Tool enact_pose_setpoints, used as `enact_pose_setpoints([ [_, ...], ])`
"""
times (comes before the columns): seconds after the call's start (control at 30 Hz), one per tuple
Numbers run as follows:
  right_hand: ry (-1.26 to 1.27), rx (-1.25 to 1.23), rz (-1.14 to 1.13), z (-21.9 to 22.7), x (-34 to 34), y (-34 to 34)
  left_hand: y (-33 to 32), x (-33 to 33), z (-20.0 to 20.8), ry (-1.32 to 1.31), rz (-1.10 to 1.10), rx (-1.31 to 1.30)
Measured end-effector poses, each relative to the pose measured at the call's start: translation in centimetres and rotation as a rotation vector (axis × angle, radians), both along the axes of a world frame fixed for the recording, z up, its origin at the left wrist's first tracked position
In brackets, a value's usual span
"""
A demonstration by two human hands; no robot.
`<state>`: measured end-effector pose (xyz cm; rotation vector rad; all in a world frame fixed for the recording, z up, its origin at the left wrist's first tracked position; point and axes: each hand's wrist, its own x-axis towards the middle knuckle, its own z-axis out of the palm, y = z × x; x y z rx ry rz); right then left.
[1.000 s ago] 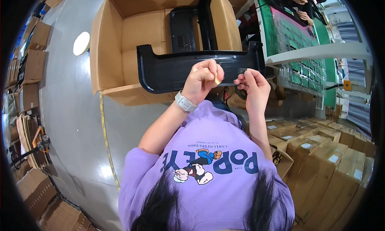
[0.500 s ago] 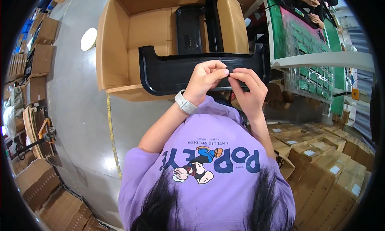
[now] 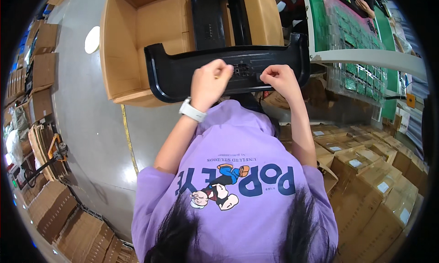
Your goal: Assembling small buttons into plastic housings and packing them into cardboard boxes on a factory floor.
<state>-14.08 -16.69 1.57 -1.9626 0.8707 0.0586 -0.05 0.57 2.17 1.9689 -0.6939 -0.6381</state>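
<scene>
A long black plastic panel point(image 3: 171, 78) with raised ends lies across the near side of an open cardboard box point(image 3: 121, 53). Small cut-out details show near the panel's middle. Above its left-centre part is my left hand point(image 3: 210, 82), fingers curled into a pinch and slightly smeared; what it holds, if anything, is hidden. My right hand point(image 3: 281, 80) hovers over the right part of the panel with thumb and forefinger pressed together. A small dark bit seems to show by those fingertips, too small to name. Inside the box lie more black plastic panels point(image 3: 208, 21).
To the right stands a green workbench point(image 3: 318, 25) with clear trays of green circuit boards point(image 3: 352, 43) and a white rail point(image 3: 366, 57). Another person's hand point(image 3: 363, 6) is beyond it. Sealed cartons point(image 3: 361, 185) fill the lower right; flattened cardboard point(image 3: 50, 203) lies left.
My hands, close together at the fingertips before, have moved apart: the left to the left, the right slightly rightward. The panel's middle details now show between them. The whole view has shifted a little.
</scene>
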Motion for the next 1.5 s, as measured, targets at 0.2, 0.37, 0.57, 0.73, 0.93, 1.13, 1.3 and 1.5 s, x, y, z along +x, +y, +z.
enact_pose_setpoints([
  [0.2, 0.106, 0.067, 0.029, -3.9, 1.9, -1.1, 2.7, 3.2, -3.4, -0.267, 0.047, 0.273],
  [0.37, 0.111, 0.154, 0.005, -4.7, 2.5, -0.7, 3.3, 4.4, -6.1, -0.164, 0.094, 0.305],
  [0.57, 0.119, 0.170, -0.034, -4.1, 2.7, -0.6, 3.0, 4.9, -6.6, -0.064, 0.113, 0.321],
  [0.73, 0.142, 0.162, -0.024, -4.3, 2.8, -0.5, 2.9, 4.9, -6.7, -0.060, 0.126, 0.296],
  [0.93, 0.169, 0.096, -0.017, -4.1, 3.0, -0.2, 3.0, 4.9, -6.9, -0.039, 0.136, 0.296],
  [1.13, 0.193, -0.036, 0.023, -4.3, 2.8, 0.4, 3.3, 4.8, -6.8, -0.032, 0.127, 0.317],
  [1.3, 0.228, -0.054, 0.025, -3.6, 3.1, 0.7, 3.5, 4.7, -7.1, -0.049, 0.135, 0.260],
  [1.5, 0.269, -0.085, 0.047, -2.9, 3.6, 0.3, 3.5, 5.1, -7.9, 0.015, 0.150, 0.220],
])
